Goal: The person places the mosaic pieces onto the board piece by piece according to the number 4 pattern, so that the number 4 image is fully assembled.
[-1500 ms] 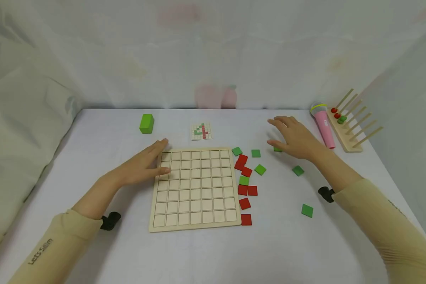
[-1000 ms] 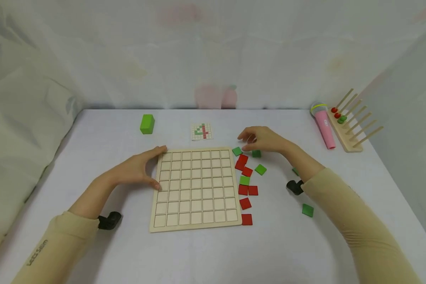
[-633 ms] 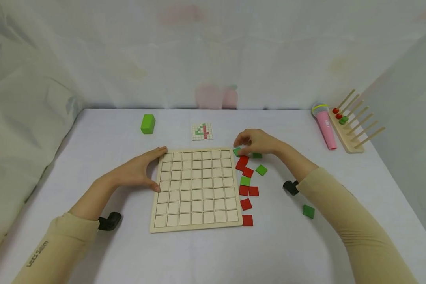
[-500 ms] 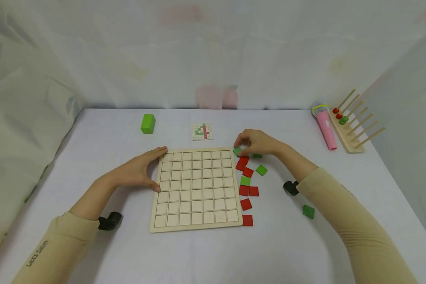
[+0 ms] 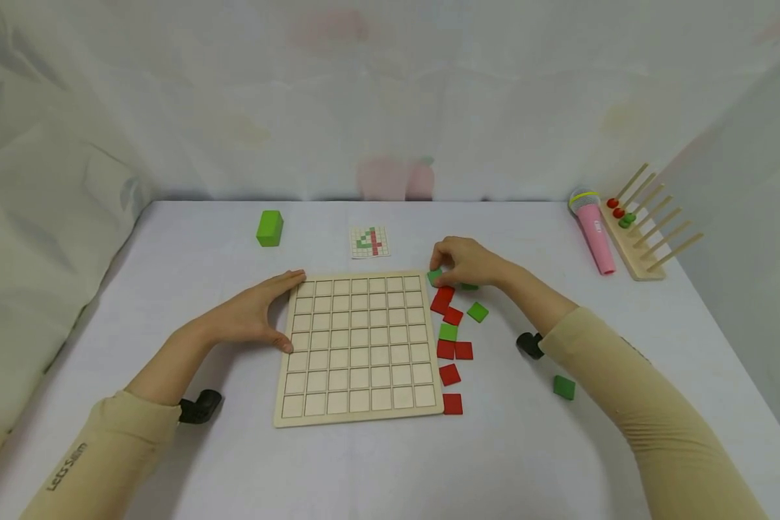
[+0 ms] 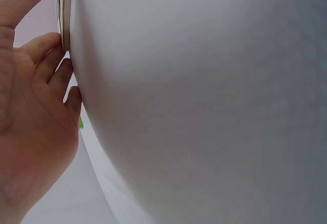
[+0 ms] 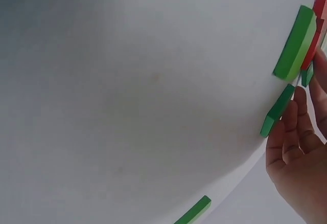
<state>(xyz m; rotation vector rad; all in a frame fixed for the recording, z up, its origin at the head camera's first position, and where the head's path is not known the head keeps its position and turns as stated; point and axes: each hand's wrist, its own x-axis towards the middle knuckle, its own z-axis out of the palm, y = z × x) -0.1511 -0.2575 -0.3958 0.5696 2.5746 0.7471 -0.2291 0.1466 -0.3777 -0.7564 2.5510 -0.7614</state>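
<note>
The left hand (image 5: 243, 310) spreads wide, gripping nothing, its fingers touching the edge of the grid board (image 5: 360, 337), presumably to steady it, and the right hand (image 5: 469, 261) curls almost closed, a green tile (image 5: 434, 278) neatly between thumb and fingers!

Flat, greyish light casts soft shadows on the table (image 5: 390, 473) — wrist views hazier.

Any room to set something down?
Bare: white tabletop along the near edge of the square wooden board, and between the green rectangular block and gridded paper card. Crowded: board's right side, with red square tiles, green square tiles and the right hand.
</note>
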